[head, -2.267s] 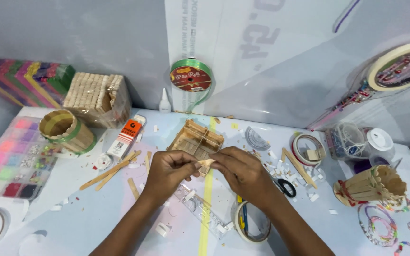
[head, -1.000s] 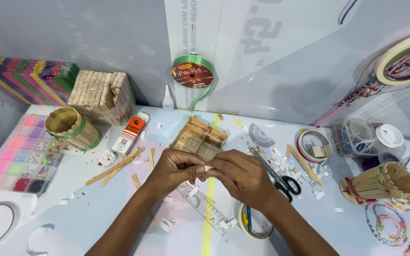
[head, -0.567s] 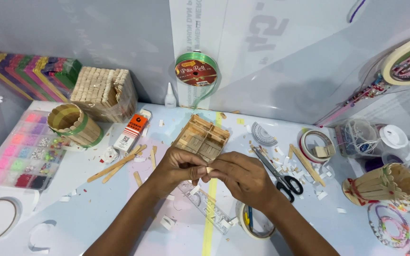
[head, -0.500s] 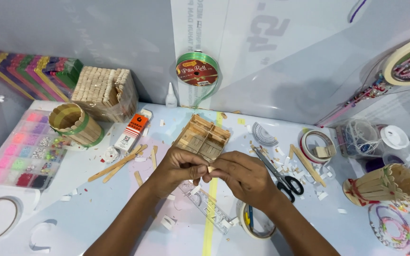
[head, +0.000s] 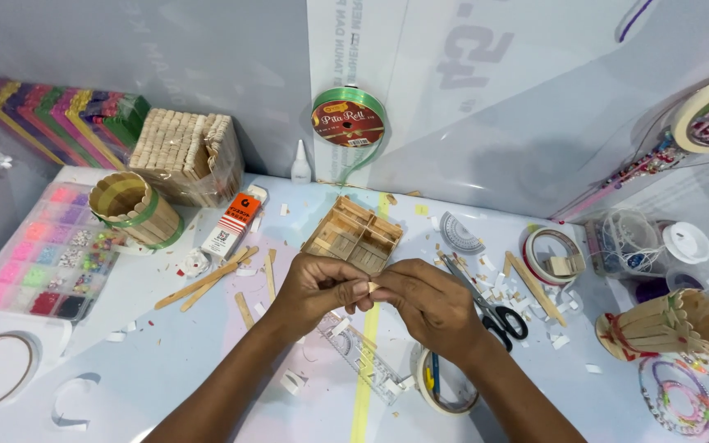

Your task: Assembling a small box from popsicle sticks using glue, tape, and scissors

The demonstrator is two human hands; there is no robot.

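The left hand [head: 315,289] and right hand [head: 425,302] are meeting above the surface [head: 207,361], fingers of both pinching a small wooden stick piece [head: 372,287] between them, holding it steady just before the popsicle-stick tray [head: 353,236].

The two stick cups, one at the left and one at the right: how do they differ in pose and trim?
The left cup stands nearly upright with its open mouth up, while the right cup lies tilted over on its side. The left cup has a green band around it; the right cup has a red tie near its base. Both are built from pale wooden sticks, and neither hand touches them.
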